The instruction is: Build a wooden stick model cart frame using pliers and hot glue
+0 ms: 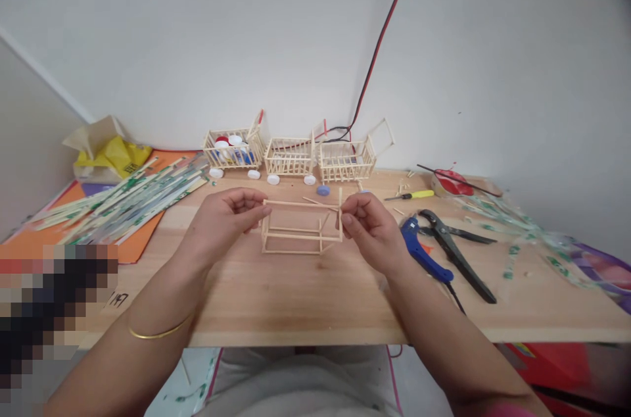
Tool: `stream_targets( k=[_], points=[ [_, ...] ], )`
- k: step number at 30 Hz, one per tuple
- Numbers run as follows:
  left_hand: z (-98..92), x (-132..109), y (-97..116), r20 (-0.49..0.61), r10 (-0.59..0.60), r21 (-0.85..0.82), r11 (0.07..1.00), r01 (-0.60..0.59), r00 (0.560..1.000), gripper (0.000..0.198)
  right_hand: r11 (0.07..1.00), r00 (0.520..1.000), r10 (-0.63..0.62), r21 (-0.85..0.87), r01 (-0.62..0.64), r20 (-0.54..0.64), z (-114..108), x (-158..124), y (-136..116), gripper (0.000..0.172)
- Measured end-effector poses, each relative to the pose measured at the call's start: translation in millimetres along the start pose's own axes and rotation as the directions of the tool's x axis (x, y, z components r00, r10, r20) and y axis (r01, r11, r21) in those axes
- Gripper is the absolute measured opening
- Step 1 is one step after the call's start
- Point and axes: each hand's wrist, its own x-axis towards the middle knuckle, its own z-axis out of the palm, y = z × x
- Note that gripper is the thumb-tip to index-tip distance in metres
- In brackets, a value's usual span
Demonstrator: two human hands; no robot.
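A small open box frame of thin wooden sticks [300, 231] stands on the wooden table [296, 298] in front of me. My left hand [224, 216] pinches the left end of its top stick. My right hand [372, 226] pinches the right end by the upright corner stick. Both hands have their fingers closed on the frame. A loose stick lies slanted across the frame's top.
Three finished stick carts [290, 155] on bottle-cap wheels stand at the back by the wall. A pile of wrapped chopsticks [123, 200] lies on orange paper at left. A blue glue gun [424, 258], black pliers [458, 252] and a yellow screwdriver [411, 195] lie at right.
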Motion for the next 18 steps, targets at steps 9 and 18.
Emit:
stream_targets(
  k=[9, 18],
  points=[
    [-5.4, -1, 1, 0.145, 0.071, -0.257, 0.966, -0.032, 0.987, 0.025, 0.99, 0.992, -0.12, 0.068, 0.122, -0.034, -1, -4, -14, 0.013],
    [-12.4, -2, 0, 0.3, 0.069, -0.27, 0.963, 0.015, 0.951, 0.019, 0.977, 0.981, -0.187, 0.094, 0.192, -0.056, 3, 0, -31, 0.008]
  ],
)
